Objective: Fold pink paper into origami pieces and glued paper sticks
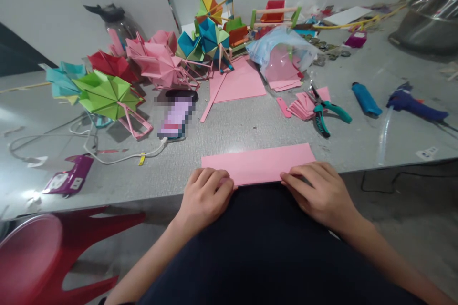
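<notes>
A strip of pink paper [259,162] lies lengthwise along the near edge of the table, in front of my body. My left hand [207,193] is closed on its near left corner, thumb and fingers together at the edge. At the near right part, my right hand [318,188] pinches the same edge with its fingers bent. Beyond the strip rest a larger pink sheet [238,81] and a narrow pink strip [213,100]. Pliers with teal handles [324,109] sit on small folded pink pieces [302,106] to the right.
Several folded paper umbrellas, pink [157,59] and green [105,95] among them, crowd the back left. A phone [177,116] with a white cable [125,158] lies nearer. Rightward are a blue glue gun [417,105], a blue roll [367,99] and a plastic bag [282,50]. A red stool [32,252] stands below left.
</notes>
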Demonstrator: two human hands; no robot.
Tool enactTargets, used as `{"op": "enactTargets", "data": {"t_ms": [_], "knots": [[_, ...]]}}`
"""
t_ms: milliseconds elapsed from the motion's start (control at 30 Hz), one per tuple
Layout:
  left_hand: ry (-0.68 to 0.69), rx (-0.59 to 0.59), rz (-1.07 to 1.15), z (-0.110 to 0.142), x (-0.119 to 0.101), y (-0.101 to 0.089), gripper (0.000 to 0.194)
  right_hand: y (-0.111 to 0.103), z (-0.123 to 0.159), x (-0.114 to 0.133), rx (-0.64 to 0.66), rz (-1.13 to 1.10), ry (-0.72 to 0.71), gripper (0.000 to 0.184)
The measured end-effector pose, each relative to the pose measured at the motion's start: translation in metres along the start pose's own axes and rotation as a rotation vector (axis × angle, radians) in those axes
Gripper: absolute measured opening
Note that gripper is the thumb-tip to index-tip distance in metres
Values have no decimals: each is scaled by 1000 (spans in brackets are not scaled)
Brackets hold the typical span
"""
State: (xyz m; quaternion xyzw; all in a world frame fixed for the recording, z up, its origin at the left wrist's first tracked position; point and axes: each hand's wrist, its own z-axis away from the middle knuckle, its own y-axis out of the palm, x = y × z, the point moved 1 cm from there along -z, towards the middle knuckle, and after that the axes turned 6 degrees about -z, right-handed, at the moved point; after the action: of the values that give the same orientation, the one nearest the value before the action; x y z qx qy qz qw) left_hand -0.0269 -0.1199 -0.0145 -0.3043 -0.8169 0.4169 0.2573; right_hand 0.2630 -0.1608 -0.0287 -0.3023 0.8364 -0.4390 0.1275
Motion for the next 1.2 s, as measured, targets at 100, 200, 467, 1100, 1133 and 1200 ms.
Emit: {"op": "enactTargets", "data": {"t_ms": [100,200,467,1100,1133,1200], "knots": [[26,25,29,-3,-2,2,15,3,-4,4,-1,-44,-39,18],[29,74,26,-4,-3,7,23,6,-8,6,19,-67,-11,21],[-132,225,92,-10,5,12,25,11,-20,2,158,-155,205,26],[234,153,79,-14,-23,38,51,26,-34,24,58,-105,71,25],[241,160,81,-13,-23,39,57,27,-33,24,25,-103,43,25],[251,165,73,-11,-21,40,62,29,-31,21,-33,-130,-1,24]]}}
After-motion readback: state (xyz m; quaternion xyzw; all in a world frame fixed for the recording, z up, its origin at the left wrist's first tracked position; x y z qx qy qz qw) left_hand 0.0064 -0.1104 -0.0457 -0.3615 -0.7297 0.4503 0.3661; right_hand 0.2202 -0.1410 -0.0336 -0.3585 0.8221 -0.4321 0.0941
